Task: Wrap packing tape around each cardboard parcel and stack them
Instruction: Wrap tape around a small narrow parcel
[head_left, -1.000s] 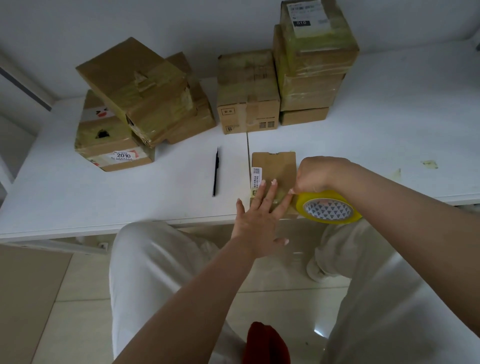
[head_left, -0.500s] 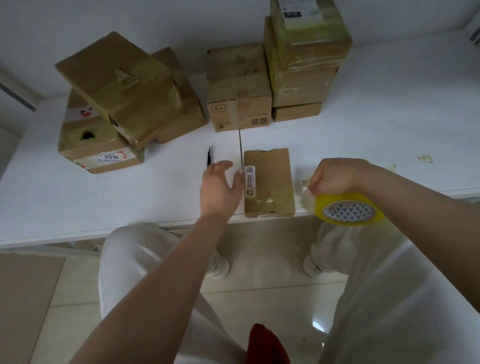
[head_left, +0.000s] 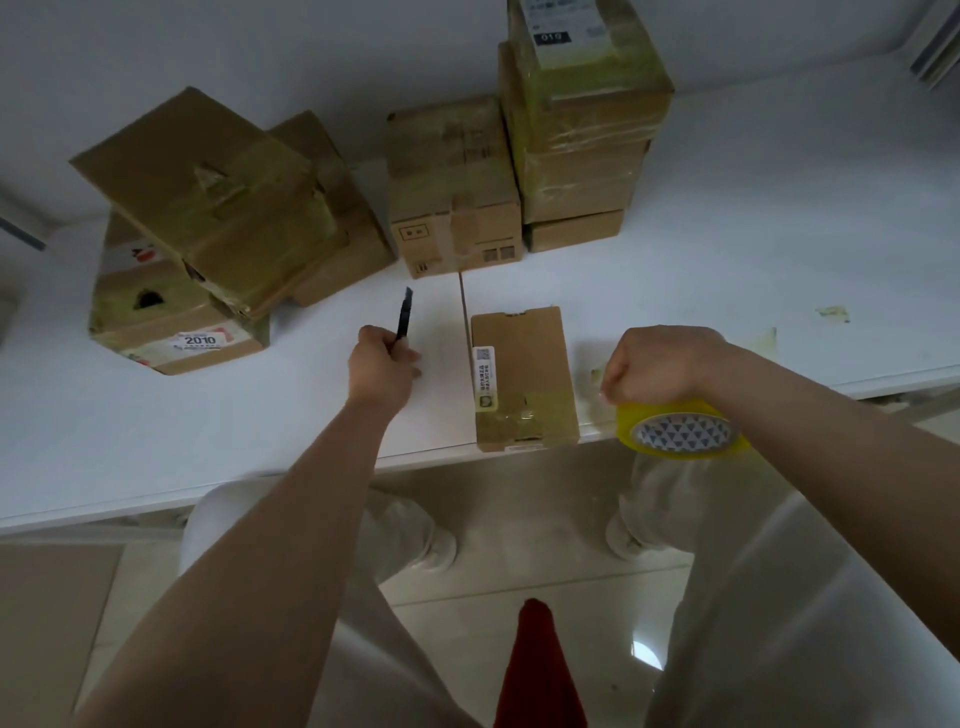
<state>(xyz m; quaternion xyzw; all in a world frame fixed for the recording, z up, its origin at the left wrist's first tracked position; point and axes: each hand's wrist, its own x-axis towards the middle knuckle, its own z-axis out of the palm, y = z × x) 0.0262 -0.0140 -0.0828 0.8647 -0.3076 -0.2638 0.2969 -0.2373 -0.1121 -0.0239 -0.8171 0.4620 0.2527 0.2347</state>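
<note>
A small flat cardboard parcel (head_left: 522, 374) lies at the table's front edge, with a white label on its left side and tape across its near end. My left hand (head_left: 382, 366) grips a black knife-like tool (head_left: 403, 315) just left of the parcel, its tip pointing away from me. My right hand (head_left: 660, 364) holds a yellow roll of packing tape (head_left: 680, 430) to the parcel's right, at the table edge. A strip of tape runs from the roll toward the parcel.
On the white table (head_left: 753, 291), a tall stack of taped boxes (head_left: 576, 130) stands at the back right, a single box (head_left: 454, 192) beside it, and a leaning pile of boxes (head_left: 208, 234) at the back left. Tape scraps (head_left: 834, 312) lie at right.
My left hand left the parcel's top, moved left and picked the black tool up off the table. My right hand pulled the tape roll away to the right of the parcel.
</note>
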